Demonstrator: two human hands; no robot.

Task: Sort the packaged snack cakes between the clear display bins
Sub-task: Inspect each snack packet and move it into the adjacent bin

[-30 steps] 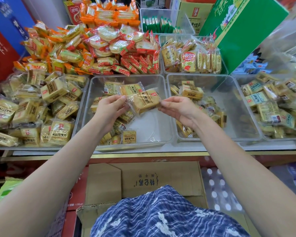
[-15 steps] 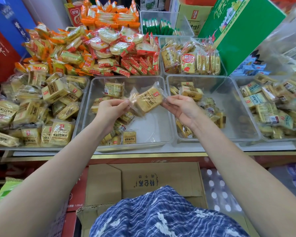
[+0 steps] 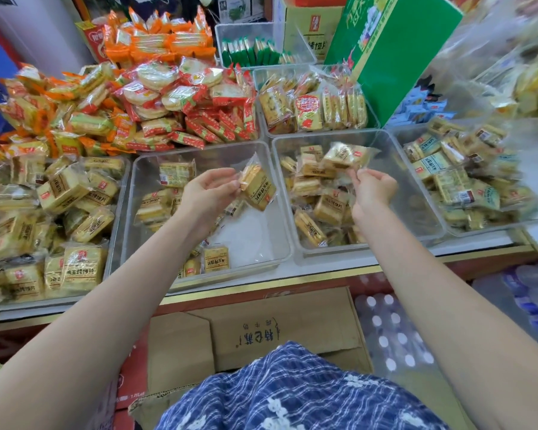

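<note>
My left hand (image 3: 207, 193) sits at the middle of the frame over the centre clear bin (image 3: 271, 243), fingers curled and pinching one wrapped snack cake (image 3: 257, 187) by its left edge — the pack hangs tilted, its printed face turned toward the right. My right hand (image 3: 371, 189) is right of centre, over the next clear bin (image 3: 416, 193), fingertips pinched on the lower crimped edge of a second wrapped cake (image 3: 345, 155), which stands up above my fingers over the heap in that bin. The two packs are apart, with the bins' adjoining walls below the gap between them.

The centre bin holds only a loose scatter of cakes along its left side and near edge, with bare floor showing at its right. The bin under my right hand has a pile on its left half. At the left of the frame a fuller bin (image 3: 118, 212) is heaped with the same yellow packs, and at the far right another bin (image 3: 494, 221) holds packs with pale blue-green labels. All sit on the counter (image 3: 370, 262).

Behind them, in the upper part of the frame, lie orange and red packets (image 3: 168, 97), a bin of biscuits (image 3: 314, 107) and a green carton (image 3: 392, 48) — leaning. A cardboard box (image 3: 277, 330) stands below the counter edge.
</note>
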